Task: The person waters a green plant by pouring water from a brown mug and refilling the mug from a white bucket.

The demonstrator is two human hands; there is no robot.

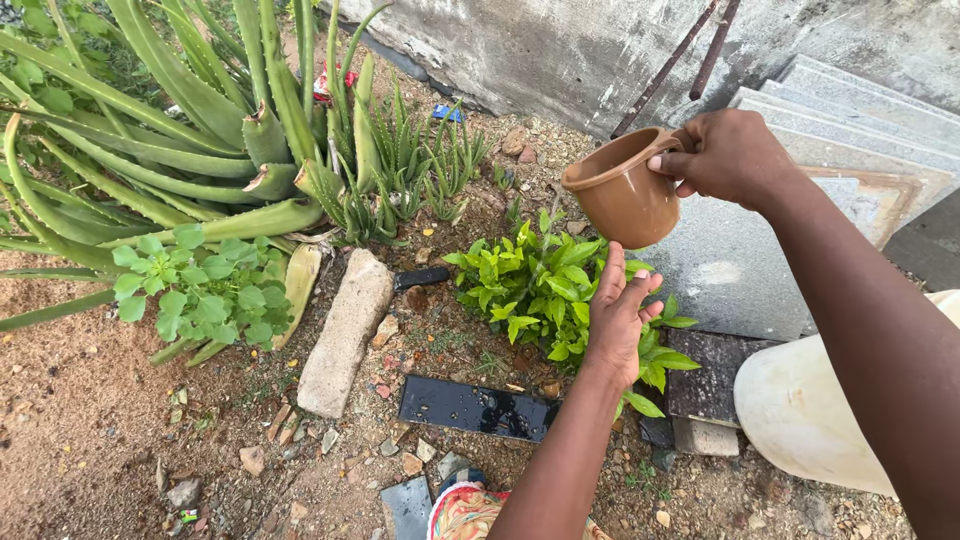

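While the right hand (728, 155) gripped the handle of a brown plastic jug (622, 190), its fingers were curled shut around that handle and the knuckles faced the camera. The right forearm ran in from the lower right edge of the view, rising diagonally to the wrist. The jug was held in the air, tilted with its mouth turned to the left and slightly up, above the right side of a small green-leaved plant (545, 290). Whether anything was inside the jug could not be told.

The left hand (618, 318) was open and empty, fingers extended and close together, palm turned toward the jug, just below its base and not touching it. It hovered over the plant's leaves, with the left forearm reaching up from the bottom centre of the view.

Beside the plant on the ground lay a pale oblong stone (345, 335) and a glossy black tile (475, 408), the tile just below the plant. Large aloe plants (220, 130) filled the upper left. Grey stone slabs (850, 130) leaned by a concrete wall (540, 50) at the upper right, and a whitish rounded container (810, 410) stood at the lower right.
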